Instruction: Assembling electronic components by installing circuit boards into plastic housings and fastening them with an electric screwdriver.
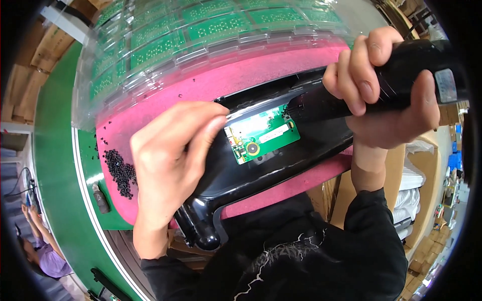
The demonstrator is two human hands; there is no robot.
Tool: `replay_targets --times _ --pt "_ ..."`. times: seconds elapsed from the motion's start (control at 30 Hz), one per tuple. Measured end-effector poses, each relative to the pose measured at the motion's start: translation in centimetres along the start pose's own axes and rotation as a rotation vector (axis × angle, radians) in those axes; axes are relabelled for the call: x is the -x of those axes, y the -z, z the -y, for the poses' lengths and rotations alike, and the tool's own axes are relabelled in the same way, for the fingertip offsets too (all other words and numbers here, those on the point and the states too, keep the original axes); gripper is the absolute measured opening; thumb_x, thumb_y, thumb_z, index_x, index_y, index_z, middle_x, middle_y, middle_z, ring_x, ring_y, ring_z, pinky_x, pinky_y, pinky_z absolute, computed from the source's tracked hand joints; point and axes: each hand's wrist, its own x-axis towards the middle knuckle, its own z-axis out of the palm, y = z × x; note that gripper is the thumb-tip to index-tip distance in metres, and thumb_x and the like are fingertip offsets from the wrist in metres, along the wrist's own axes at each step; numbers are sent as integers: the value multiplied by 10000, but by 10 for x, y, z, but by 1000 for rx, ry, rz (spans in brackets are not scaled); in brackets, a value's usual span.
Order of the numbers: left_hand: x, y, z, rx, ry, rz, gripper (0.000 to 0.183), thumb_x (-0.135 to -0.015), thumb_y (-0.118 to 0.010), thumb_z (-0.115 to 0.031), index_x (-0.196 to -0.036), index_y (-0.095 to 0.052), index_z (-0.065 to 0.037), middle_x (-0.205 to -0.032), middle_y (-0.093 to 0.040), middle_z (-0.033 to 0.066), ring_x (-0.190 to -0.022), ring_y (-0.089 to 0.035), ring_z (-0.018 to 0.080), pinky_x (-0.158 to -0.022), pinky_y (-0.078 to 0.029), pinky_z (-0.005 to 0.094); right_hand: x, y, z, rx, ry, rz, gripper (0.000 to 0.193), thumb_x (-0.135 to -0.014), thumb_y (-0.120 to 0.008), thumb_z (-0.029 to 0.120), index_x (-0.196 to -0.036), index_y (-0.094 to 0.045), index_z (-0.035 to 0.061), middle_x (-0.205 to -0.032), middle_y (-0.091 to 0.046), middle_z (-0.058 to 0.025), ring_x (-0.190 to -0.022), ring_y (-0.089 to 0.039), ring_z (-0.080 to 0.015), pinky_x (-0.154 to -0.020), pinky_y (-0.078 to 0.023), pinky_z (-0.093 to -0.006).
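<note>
A long, glossy black plastic housing [251, 183] lies slantwise before me, with a green circuit board [273, 133] set in its hollow. My right hand [376, 85] wraps round a thick black tool [401, 62], which looks like an electric screwdriver. Its dark front end reaches down to the board's upper right corner; the very tip is hard to make out. My left hand [173, 150] is closed, thumb and forefinger pinched together beside the board's upper left corner, at the housing's inner side. Whatever the pinch may hold is hidden.
A pink mat [173, 98] lies under the housing. Clear plastic trays of green circuit boards [216, 27] stand at the back. On the left are a heap of small black screws [119, 173] and a dark marker-like object [100, 199]. An open carton [427, 195] stands right; another person [47, 251] sits far left.
</note>
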Motion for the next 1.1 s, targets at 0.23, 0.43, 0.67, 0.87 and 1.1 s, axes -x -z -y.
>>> replay_targets --times 0.23,0.43,0.67,0.87,1.1 --pt "5 -7 7 116 -55 343 99 -790 -725 -19 -872 -683 17 -895 -719 127 -791 -692 273 -703 -552 337 1 1 -11 26 -10 -30 467 -924 -487 499 -1024 -509 43 -691 -513 -6 -502 -422 -81 -546 -342 -258" --pt "8 -9 6 63 -34 547 92 -841 -691 -75 -902 -658 -15 -940 -720 95 -800 -678 287 -710 -552 366 2 1 -16 35 -53 -96 463 -917 -496 497 -1013 -502 44 -676 -502 -15 -490 -423 -90 -547 -354 -270" --pt "8 -7 -1 90 152 562 92 -862 -678 -76 -896 -673 9 -995 -732 114 -830 -706 328 -697 -568 366 1 4 -16 61 -65 -45 484 -910 -498 521 -1015 -493 49 -666 -495 -9 -482 -425 -83 -544 -356 -269" --pt "10 -5 0 107 165 551 81 -860 -679 -70 -877 -669 9 -1018 -733 108 -811 -703 332 -680 -565 366 0 3 -15 25 -76 -31 498 -908 -500 534 -1017 -493 48 -670 -498 -3 -476 -425 -75 -536 -352 -261" --pt "9 -3 -4 98 191 561 81 -857 -676 -69 -856 -651 8 -1029 -732 101 -789 -684 343 -659 -548 377 -2 3 -16 45 -104 -3 491 -907 -515 526 -1010 -494 47 -670 -499 -1 -480 -432 -75 -533 -347 -251"
